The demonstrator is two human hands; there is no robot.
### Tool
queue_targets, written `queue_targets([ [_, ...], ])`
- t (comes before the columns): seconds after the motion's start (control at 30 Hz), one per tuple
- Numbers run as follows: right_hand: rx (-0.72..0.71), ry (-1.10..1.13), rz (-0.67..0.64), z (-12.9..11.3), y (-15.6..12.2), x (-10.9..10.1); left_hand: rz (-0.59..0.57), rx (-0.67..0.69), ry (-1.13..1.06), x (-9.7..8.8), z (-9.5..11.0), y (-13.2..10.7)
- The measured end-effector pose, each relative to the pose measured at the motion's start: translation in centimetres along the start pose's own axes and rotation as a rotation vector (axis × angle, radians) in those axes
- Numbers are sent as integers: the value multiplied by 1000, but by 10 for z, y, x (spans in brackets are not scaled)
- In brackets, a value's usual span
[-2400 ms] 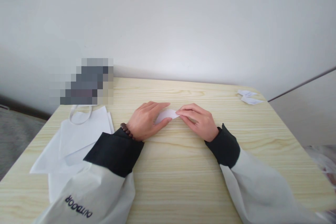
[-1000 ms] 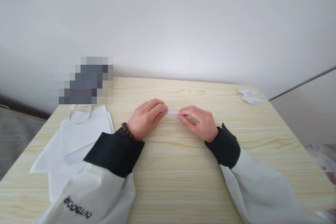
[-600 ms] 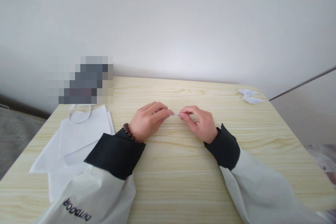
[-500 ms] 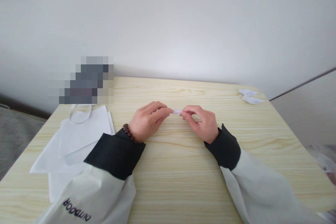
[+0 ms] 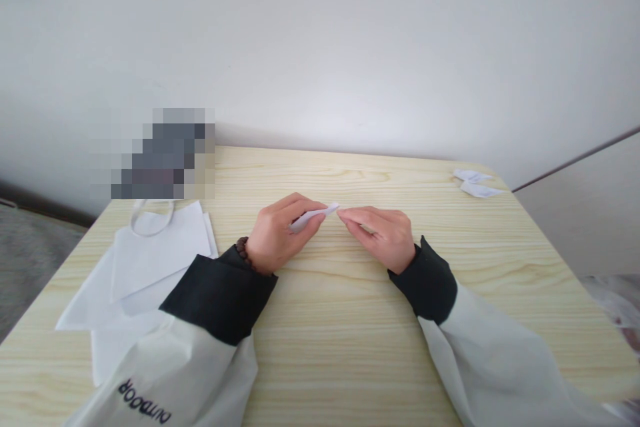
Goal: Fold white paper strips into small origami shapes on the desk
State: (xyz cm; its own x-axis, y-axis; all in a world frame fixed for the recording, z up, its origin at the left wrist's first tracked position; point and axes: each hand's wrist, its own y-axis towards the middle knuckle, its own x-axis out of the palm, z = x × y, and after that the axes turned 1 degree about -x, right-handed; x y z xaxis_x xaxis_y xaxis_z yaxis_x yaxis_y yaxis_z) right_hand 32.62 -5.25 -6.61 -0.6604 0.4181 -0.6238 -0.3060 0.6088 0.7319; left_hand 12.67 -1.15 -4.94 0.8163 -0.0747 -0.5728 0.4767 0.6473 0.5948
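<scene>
A small folded piece of white paper (image 5: 306,219) is pinched between the thumb and fingers of my left hand (image 5: 280,233), its narrow end sticking out to the right. My right hand (image 5: 383,233) has its thumb and fingertips pressed together just beside that narrow end. Whether those fingertips touch the paper, I cannot tell. Both hands are above the middle of the wooden table (image 5: 330,333).
White paper sheets (image 5: 160,247) lie overlapping at the left, with a white loop (image 5: 153,233) on top. Behind them is a blurred dark object (image 5: 160,157). Folded white paper pieces (image 5: 475,183) rest at the far right corner. A pale wall (image 5: 320,47) stands behind the table.
The folded paper has tilted up and shows more of its side in my left hand. My right fingertips have come off its end and straightened a little.
</scene>
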Motion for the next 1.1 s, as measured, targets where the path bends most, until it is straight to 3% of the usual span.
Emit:
queue_targets([
  [0.33, 68, -19, -42, -2, 0, 1, -54, -15, -57, 1, 2, -2],
  [0.8, 99, -106, -203, -1, 2, 4, -60, 190, 178, 1, -9, -6],
  [0.93, 124, -82, -166, -2, 4, 2, -31, 188, 224, 3, -10, -6],
  [1.1, 156, -44, -97, -3, 5, 0, -92, 132, 267, 4, -14, -8],
])
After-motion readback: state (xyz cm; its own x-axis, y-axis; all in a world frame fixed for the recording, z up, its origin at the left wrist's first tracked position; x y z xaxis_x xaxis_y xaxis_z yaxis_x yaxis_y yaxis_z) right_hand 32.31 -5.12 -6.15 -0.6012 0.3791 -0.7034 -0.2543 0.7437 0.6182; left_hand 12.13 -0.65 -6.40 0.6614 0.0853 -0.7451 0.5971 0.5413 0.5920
